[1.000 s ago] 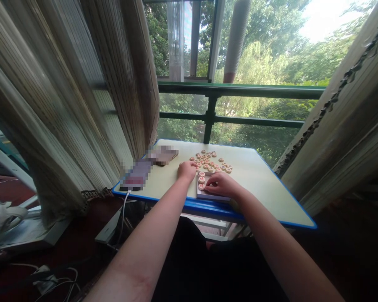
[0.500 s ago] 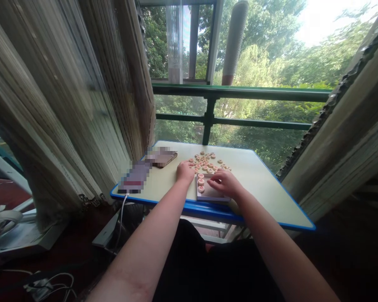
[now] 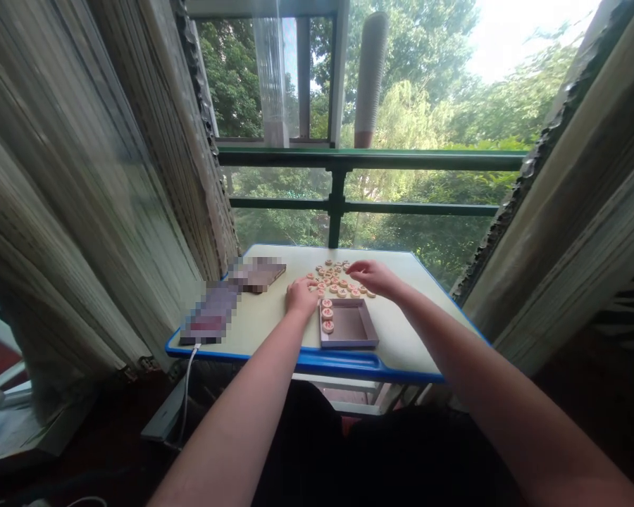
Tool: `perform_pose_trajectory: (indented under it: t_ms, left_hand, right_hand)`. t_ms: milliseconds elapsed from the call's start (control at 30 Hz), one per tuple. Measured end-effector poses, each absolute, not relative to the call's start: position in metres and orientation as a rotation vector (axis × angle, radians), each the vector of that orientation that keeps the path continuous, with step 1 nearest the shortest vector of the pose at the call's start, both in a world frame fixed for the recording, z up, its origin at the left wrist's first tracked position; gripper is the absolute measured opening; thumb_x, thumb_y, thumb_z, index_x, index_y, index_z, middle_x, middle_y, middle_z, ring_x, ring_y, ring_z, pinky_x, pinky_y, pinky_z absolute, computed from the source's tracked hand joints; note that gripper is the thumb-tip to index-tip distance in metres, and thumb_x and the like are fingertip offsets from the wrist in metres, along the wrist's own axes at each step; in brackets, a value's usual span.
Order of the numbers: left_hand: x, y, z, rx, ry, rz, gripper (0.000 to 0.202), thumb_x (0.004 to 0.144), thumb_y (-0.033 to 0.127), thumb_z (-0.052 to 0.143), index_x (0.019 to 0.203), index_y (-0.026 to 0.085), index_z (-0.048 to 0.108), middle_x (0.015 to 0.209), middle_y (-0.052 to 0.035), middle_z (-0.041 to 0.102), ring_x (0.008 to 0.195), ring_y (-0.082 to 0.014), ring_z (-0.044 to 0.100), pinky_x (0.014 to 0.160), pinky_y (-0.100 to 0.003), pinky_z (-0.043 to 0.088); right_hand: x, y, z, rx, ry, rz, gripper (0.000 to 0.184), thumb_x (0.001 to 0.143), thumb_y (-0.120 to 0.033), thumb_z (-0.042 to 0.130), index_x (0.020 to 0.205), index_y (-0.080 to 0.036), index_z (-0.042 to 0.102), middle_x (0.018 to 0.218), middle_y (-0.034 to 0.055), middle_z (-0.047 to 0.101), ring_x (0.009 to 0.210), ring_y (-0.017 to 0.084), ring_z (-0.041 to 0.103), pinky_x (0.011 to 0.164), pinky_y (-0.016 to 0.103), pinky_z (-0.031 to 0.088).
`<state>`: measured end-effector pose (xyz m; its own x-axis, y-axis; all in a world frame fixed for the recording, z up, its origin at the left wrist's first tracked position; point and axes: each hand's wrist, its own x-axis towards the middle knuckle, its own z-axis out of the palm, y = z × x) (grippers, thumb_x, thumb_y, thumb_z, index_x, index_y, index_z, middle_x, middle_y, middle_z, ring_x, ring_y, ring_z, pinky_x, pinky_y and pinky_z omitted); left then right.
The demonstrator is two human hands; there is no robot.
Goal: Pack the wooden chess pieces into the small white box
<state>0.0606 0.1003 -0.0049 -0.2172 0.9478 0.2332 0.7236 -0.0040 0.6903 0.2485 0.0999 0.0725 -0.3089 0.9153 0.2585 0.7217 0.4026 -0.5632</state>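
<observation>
Round Chinese chess pieces (image 3: pixel 343 284) with printed characters lie in a loose cluster on the table. In front of them sits a shallow open box (image 3: pixel 351 324), with three red-marked chess pieces (image 3: pixel 327 314) in a column along its left wall. My left hand (image 3: pixel 301 297) rests on the table left of the cluster, fingers loosely extended beside the nearest pieces. Over the cluster's right side reaches my right hand (image 3: pixel 375 277), its fingers bent downward and slightly apart near the far pieces. No piece shows in either hand, though the fingertips are small and partly hidden.
A phone-like object (image 3: pixel 211 317), partly pixelated, lies at the table's left edge with a white cable (image 3: pixel 187 387) hanging down. Behind it is another shallow box or lid (image 3: pixel 267 273). The blue-edged table (image 3: pixel 417 338) stands before a green railing (image 3: pixel 401 160), between curtains.
My right hand has lifted out of the box and moved forward to the cluster, uncovering the box's interior. My left hand stays beside the pieces. The camera view has shifted slightly.
</observation>
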Motion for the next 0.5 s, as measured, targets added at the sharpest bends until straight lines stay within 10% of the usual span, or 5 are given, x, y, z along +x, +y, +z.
perform_pose_trajectory:
  t_ms: [233,500]
  left_hand:
    - [0.064,0.097,-0.007,1.777,2.019,1.098,0.025,0.071,0.01,0.055,0.09,0.019,0.069,0.111,-0.0094,0.061,0.107,-0.0203,0.053,0.093,-0.029,0.041]
    - [0.063,0.115,0.02,1.866,2.028,1.087,0.035,0.071,0.004,0.047,0.091,0.024,0.069,0.112,-0.0031,0.063,0.106,-0.0211,0.055,0.096,-0.031,0.04]
  right_hand:
    - [0.274,0.134,0.028,-1.26,-2.253,-0.009,0.023,0.077,-0.012,0.051,0.084,-0.019,0.072,0.098,0.0089,0.063,0.09,0.02,0.055,0.085,0.036,0.043]
    - [0.285,0.132,0.013,-1.134,-2.341,0.053,0.021,0.083,-0.025,0.05,0.085,-0.02,0.071,0.089,0.0068,0.068,0.088,0.02,0.054,0.083,0.034,0.041]
